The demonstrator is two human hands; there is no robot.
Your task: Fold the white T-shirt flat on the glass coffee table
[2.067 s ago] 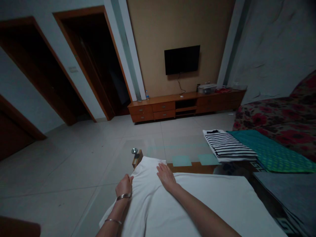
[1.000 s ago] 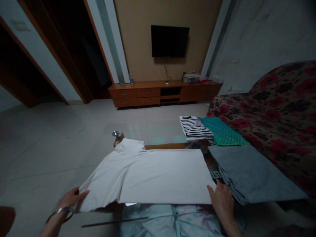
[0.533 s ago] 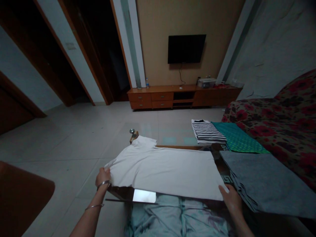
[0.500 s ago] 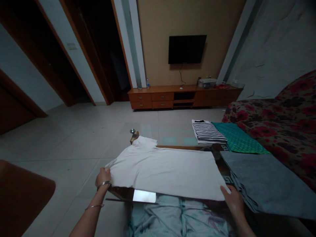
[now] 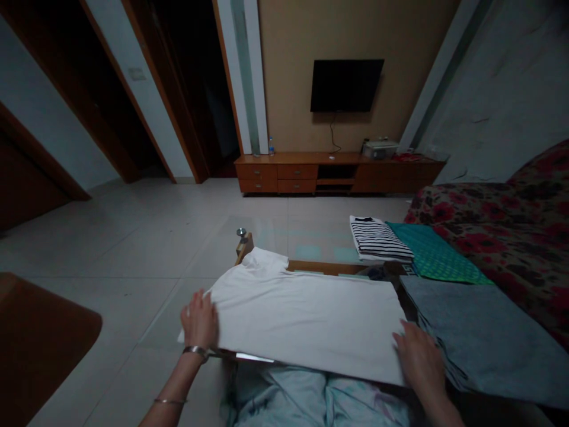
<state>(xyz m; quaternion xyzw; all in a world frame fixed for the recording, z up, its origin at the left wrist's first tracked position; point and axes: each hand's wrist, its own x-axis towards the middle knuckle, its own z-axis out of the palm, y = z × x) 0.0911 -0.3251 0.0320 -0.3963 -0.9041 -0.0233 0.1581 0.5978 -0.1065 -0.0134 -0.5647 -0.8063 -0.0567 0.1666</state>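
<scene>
A white T-shirt (image 5: 306, 320), folded lengthwise, lies across the glass table in front of me, its short sleeve at the far left. My left hand (image 5: 199, 320), with bangles at the wrist, rests on the shirt's left end, fingers stretched out and slightly apart. At the opposite end, my right hand (image 5: 420, 359) lies over the near right corner with its fingers extended, a little blurred. A bit of white cloth sticks out left of my left hand. Both palms face down, so what is under them is hidden.
Right of the shirt lie a grey folded garment (image 5: 484, 338), a green-blue cloth (image 5: 438, 252) and a black-and-white striped shirt (image 5: 380, 240). A floral sofa (image 5: 484, 219) stands at right, a TV cabinet (image 5: 297, 172) beyond. A brown rounded piece of furniture (image 5: 44, 344) is at left.
Both hands have loosened from pinching the shirt's ends to lying on it with fingers extended. The shirt's near edge has come closer to me and down onto the table.
</scene>
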